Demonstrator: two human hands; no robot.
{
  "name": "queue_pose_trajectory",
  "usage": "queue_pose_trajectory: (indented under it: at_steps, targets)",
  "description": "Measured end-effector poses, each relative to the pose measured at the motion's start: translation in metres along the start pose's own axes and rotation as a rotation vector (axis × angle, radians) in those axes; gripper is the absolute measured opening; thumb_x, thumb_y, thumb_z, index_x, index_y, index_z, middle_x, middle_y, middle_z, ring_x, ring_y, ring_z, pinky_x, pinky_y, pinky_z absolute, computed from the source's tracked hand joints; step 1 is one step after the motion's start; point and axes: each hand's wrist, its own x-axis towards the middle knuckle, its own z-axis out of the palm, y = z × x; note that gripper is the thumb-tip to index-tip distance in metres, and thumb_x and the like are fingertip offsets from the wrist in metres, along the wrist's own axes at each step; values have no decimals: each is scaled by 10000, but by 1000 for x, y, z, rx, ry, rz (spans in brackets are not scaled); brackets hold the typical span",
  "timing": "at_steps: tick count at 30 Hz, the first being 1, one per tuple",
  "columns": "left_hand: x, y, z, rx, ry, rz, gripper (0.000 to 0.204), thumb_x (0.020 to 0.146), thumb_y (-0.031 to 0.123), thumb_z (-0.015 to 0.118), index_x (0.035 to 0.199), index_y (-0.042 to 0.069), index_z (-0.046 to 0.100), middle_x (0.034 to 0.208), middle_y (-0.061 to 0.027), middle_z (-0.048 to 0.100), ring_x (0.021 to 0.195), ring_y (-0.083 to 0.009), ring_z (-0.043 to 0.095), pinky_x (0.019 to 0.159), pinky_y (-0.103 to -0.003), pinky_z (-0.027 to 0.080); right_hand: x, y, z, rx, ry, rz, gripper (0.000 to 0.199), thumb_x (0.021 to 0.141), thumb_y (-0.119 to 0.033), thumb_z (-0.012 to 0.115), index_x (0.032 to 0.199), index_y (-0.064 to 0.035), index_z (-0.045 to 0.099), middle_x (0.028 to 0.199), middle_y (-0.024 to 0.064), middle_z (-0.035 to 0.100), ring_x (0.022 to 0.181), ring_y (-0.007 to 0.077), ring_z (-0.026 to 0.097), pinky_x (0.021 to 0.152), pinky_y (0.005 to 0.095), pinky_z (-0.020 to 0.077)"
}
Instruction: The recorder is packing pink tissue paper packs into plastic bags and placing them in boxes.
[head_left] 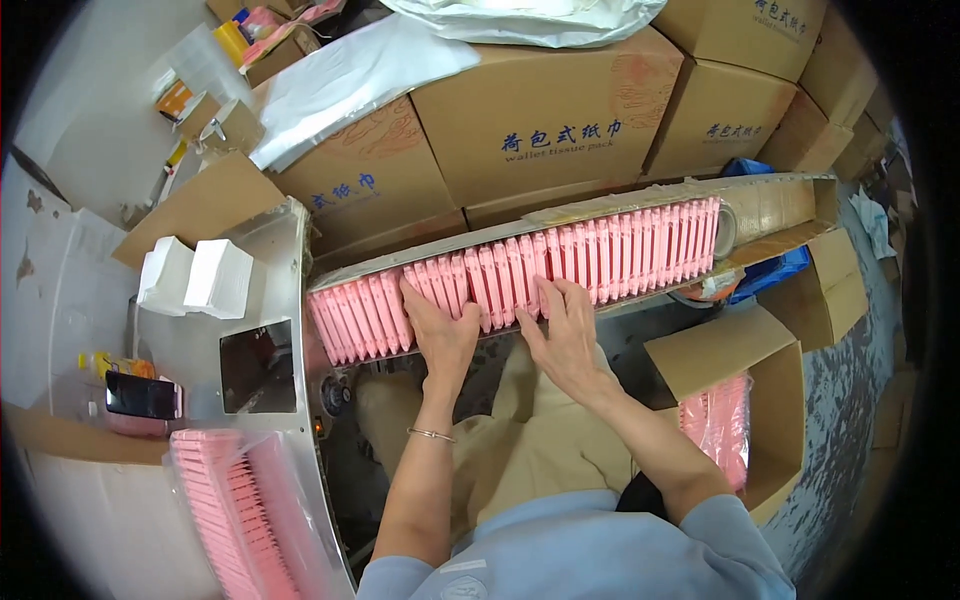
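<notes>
A long row of pink tissue packs (610, 255) stands on edge, packed side by side in a narrow trough (400, 262) across the front of me. My left hand (440, 330) is at the near side of the row, left of the middle, with its thumb and fingers spread around a few packs. A little to the right, my right hand (568, 345) pinches a smaller bunch of packs between thumb and fingers. Both hands touch the packs, and some fingertips are hidden down between them.
Large cardboard boxes (560, 110) are stacked behind the trough. On the metal table at left are white folded tissue stacks (220, 278), a dark square opening (258, 368) and a phone (142, 396). A bagged pink bundle (235, 510) lies lower left; an open carton (775, 440) holds pink packs at right.
</notes>
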Motion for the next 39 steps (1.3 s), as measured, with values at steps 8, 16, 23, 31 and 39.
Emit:
queue_pose_trajectory:
  at_steps: [8, 16, 23, 31, 39]
  targets:
    - [2, -1, 0, 40, -14, -17, 953, 725, 149, 670, 1462, -174, 159, 1466, -392, 298, 1393, -489, 288, 1175, -469, 242, 7, -1, -1, -274, 46, -97, 397, 784, -303, 764, 1016, 2, 661, 1268, 184, 499, 1170, 371, 456, 930, 517, 372]
    - [3, 3, 0, 5, -40, -47, 966, 721, 155, 671, 1474, -158, 153, 1480, -383, 285, 1404, -482, 276, 1181, -466, 227, 9, 11, -8, -115, 28, 14, 392, 785, -347, 789, 1031, -48, 727, 1514, 257, 312, 1381, 458, 283, 1073, 542, 292]
    - [3, -3, 3, -29, -11, -42, 985, 686, 145, 672, 1474, -163, 167, 1512, -354, 261, 1424, -440, 274, 1188, -428, 221, 34, 42, -37, 611, 142, 668, 610, 925, -270, 683, 1425, -21, 438, 1133, 199, 553, 1034, 312, 651, 796, 373, 545]
    - [4, 1, -2, -1, -24, 15, 977, 727, 107, 680, 1487, -164, 130, 1534, -318, 255, 1450, -377, 259, 1187, -369, 206, 43, 62, -58, 775, 149, 834, 616, 976, -163, 558, 1544, -116, 325, 970, 143, 585, 723, 252, 685, 634, 368, 563]
    - [3, 0, -2, -31, -19, -5, 967, 732, 120, 676, 1480, -175, 139, 1538, -327, 248, 1461, -386, 239, 1198, -380, 185, 39, 117, -73, -356, 266, 150, 319, 621, -75, 648, 911, -65, 781, 1500, 249, 362, 1346, 455, 325, 1060, 583, 304]
